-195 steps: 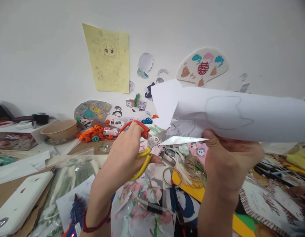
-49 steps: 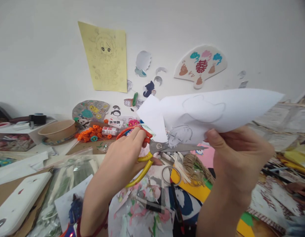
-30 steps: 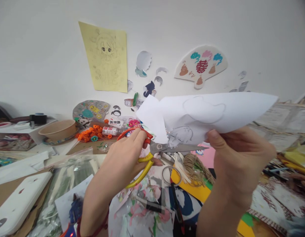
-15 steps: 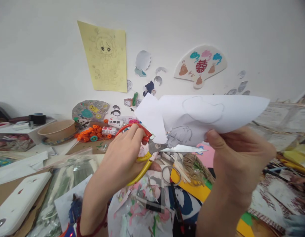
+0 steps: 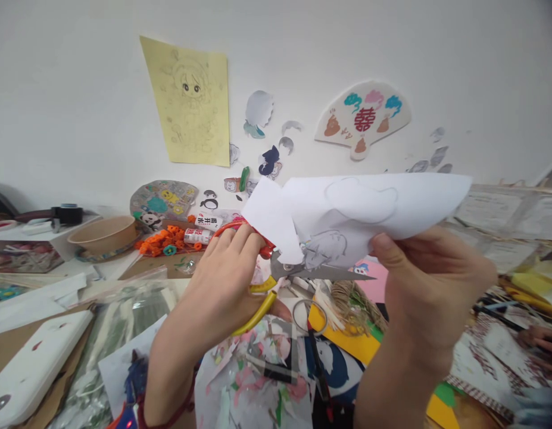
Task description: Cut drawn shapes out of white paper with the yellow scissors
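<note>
The left hand (image 5: 222, 286) is gripping a pair of scissors (image 5: 276, 277) by their yellow and orange handles, fingers threaded through the loops, with the blades pointing away toward the right hand (image 5: 430, 286). The right hand is pinching a white sheet of paper (image 5: 369, 205) between thumb and fingers, holding it up just above the blades. The blades are meeting the sheet's lower edge beside a grey drawn figure. Below both hands, a table (image 5: 34, 333) is lying covered in paper scraps.

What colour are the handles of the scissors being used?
One handle of the scissors is red-orange, the other yellow; the head view shows them in the left hand.
</note>
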A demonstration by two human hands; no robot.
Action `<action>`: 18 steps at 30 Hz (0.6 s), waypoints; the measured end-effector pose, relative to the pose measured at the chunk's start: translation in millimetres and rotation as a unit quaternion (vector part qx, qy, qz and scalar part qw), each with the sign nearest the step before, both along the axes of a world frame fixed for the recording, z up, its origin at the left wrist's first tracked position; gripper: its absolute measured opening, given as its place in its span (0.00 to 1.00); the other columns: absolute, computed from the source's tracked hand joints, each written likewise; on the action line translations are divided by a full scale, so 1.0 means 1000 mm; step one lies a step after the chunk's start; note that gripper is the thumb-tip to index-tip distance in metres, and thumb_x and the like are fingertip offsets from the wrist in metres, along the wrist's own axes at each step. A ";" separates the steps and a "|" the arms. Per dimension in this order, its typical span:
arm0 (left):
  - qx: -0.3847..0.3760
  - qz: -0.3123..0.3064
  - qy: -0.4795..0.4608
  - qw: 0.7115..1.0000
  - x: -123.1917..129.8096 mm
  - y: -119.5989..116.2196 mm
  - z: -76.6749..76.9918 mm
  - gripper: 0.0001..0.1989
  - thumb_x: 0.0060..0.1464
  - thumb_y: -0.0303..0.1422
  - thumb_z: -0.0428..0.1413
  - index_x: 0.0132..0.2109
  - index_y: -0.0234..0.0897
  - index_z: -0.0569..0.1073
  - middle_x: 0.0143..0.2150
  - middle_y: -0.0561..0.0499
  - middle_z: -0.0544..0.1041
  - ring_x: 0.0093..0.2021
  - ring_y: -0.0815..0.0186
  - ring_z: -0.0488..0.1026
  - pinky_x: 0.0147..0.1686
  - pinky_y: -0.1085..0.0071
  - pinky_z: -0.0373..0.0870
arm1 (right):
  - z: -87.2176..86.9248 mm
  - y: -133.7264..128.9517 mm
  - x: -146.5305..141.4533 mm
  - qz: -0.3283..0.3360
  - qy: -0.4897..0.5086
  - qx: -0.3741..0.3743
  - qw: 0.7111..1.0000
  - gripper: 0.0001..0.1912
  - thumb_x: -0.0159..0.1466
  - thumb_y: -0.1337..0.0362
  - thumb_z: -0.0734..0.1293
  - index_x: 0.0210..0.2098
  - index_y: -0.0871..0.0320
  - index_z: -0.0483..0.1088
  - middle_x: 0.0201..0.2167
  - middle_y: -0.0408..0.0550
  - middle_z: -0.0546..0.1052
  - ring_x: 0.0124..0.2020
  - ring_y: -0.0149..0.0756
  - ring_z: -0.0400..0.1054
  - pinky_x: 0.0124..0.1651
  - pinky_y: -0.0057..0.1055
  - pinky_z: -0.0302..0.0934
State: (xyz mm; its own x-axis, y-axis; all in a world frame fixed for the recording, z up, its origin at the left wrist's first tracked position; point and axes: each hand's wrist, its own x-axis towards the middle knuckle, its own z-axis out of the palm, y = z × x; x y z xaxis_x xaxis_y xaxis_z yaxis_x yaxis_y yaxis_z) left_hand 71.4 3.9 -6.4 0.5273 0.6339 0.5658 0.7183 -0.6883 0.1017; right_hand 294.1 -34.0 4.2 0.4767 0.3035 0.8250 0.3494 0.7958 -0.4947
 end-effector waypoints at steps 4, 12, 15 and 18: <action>0.001 0.001 0.002 1.000 0.000 0.001 0.000 0.26 0.51 0.52 0.58 0.47 0.39 0.63 0.46 0.46 0.69 0.45 0.54 0.65 0.43 0.57 0.63 | -0.001 -0.001 0.001 -0.004 0.006 0.001 1.000 0.11 0.50 0.73 0.76 0.32 0.53 0.81 0.24 0.39 0.79 0.26 0.30 0.70 0.31 0.30 0.65; 0.004 0.000 -0.007 1.000 0.000 0.004 -0.002 0.24 0.51 0.47 0.59 0.48 0.39 0.63 0.48 0.44 0.69 0.46 0.52 0.67 0.44 0.57 0.65 | -0.001 0.000 -0.001 -0.011 0.004 0.011 1.000 0.11 0.50 0.73 0.76 0.31 0.53 0.81 0.24 0.38 0.80 0.26 0.30 0.70 0.32 0.30 0.65; 0.005 0.012 -0.001 1.000 0.001 0.005 -0.002 0.21 0.53 0.44 0.58 0.48 0.39 0.63 0.46 0.45 0.70 0.45 0.53 0.67 0.42 0.58 0.65 | 0.000 -0.001 -0.002 -0.017 0.007 0.003 1.000 0.10 0.50 0.72 0.76 0.31 0.52 0.81 0.24 0.38 0.80 0.26 0.30 0.71 0.31 0.31 0.65; 0.000 0.011 -0.004 1.000 0.002 0.006 -0.002 0.18 0.53 0.42 0.57 0.46 0.40 0.63 0.46 0.46 0.70 0.45 0.53 0.68 0.41 0.59 0.66 | -0.001 -0.002 -0.004 -0.025 0.013 -0.007 1.000 0.08 0.50 0.71 0.76 0.29 0.52 0.80 0.23 0.37 0.79 0.24 0.30 0.70 0.29 0.31 0.64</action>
State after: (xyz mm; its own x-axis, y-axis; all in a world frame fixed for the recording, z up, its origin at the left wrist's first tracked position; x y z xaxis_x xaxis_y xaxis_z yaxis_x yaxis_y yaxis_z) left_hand 72.9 9.5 -8.5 0.5083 0.6457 0.5698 0.7327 -0.6720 0.1079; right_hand 290.5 -35.7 3.6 0.5131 0.2905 0.8076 0.3743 0.7711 -0.5152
